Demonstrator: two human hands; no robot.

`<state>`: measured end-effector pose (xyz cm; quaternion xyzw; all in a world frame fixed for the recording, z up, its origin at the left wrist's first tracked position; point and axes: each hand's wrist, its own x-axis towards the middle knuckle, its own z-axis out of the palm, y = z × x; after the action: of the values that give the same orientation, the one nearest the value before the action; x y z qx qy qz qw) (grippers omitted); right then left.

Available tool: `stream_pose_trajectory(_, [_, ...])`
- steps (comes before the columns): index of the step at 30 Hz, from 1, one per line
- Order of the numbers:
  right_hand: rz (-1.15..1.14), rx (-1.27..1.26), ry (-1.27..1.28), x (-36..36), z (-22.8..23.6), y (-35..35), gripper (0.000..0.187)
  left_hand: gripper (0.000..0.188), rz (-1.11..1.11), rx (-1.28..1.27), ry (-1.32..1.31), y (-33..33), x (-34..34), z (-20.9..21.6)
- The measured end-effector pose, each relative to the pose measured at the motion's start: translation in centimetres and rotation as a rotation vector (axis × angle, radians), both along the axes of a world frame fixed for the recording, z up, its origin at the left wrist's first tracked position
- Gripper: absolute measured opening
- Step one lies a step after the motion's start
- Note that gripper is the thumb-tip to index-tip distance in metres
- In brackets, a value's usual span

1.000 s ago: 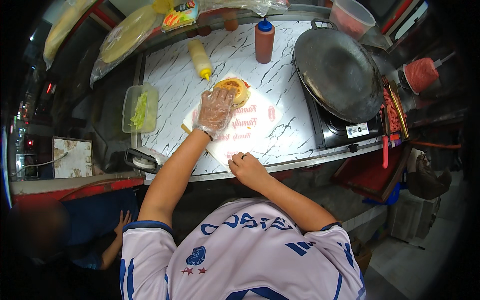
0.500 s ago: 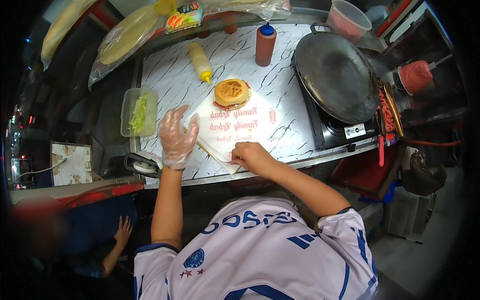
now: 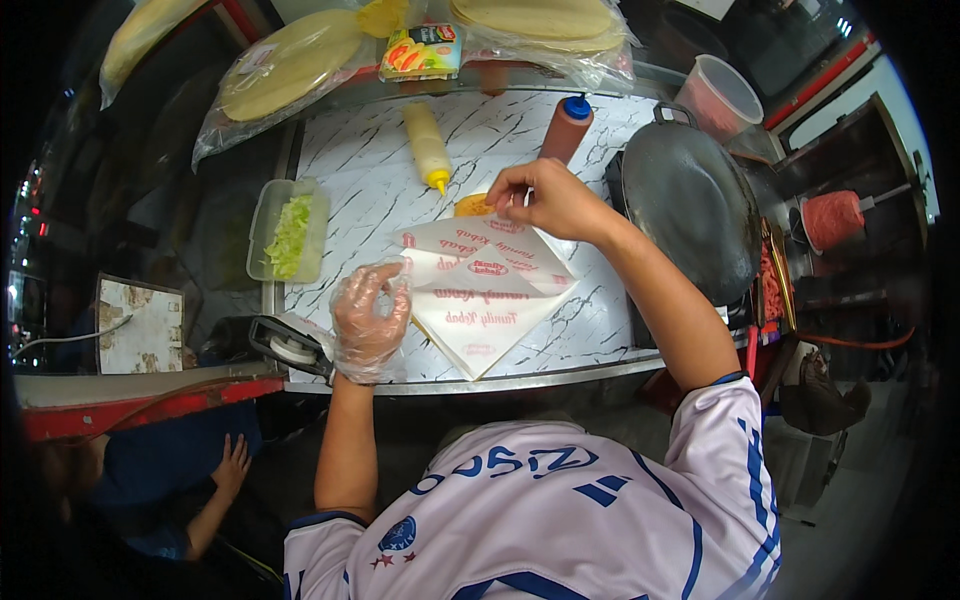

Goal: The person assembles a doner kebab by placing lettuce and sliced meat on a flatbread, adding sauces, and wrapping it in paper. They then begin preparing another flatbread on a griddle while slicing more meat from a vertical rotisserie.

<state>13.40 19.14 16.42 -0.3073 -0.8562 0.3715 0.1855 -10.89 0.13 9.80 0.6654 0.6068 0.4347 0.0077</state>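
Observation:
My right hand (image 3: 550, 200) is bare and pinches the raised corner of a white wrapping paper (image 3: 490, 310) with red print. The folded sheet covers most of a burger; only a strip of its browned bun (image 3: 472, 205) shows beyond the fold, beside my fingers. My left hand (image 3: 370, 315), in a clear plastic glove, has its fingers curled at the paper's left edge, thumb and forefinger closing on it. A pale sauce bottle (image 3: 427, 145) with a yellow tip lies just past the burger. Behind my right hand stands a red-brown sauce bottle (image 3: 567, 132) with a blue cap.
On the left sits a clear tub (image 3: 262, 235) of shredded lettuce (image 3: 288, 238). A dark round griddle (image 3: 690, 205) on a stove takes the right side. Bagged flatbreads (image 3: 290, 70) and a colourful packet (image 3: 421, 52) lie along the back ledge. Another person's hand (image 3: 232, 465) shows at lower left.
My right hand has lifted the paper's near corner and carried it away from me over the burger. My left hand has gone from spread to curled at the paper's left edge.

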Motion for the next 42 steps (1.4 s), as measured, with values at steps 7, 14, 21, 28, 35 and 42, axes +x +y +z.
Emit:
stream_pose_trajectory(7, [-0.133, 0.243, -0.049, -3.4, -6.1, 8.0, 0.021, 0.031, -0.267, -0.057, 0.18, 6.2, 4.0, -0.9])
stream_pose_trajectory(14, [-0.08, 0.018, -0.117, -3.8, -14.4, 10.7, 0.018, 0.072, -0.296, -0.314, 0.568, 12.6, 9.0, -5.2])
stream_pose_trajectory(21, [-0.067, 0.185, -0.294, -3.3, -16.0, 10.8, 0.011, 0.073, -0.244, -0.408, 0.454, 14.6, 9.4, -5.9])
stream_pose_trajectory(28, [0.161, 0.363, -0.696, -3.1, -12.6, 10.8, 0.021, 0.058, -0.156, -0.65, 0.472, 17.9, 10.2, -4.8])
stream_pose_trajectory(35, [0.065, 0.429, -0.862, -4.3, -12.5, 8.4, 0.025, 0.058, -0.138, -0.623, 0.442, 15.4, 10.7, -6.3])
stream_pose_trajectory(42, [-0.005, 0.472, -0.795, -2.8, -13.1, 6.3, 0.027, 0.063, -0.159, -0.665, 0.427, 14.5, 10.5, -6.5])
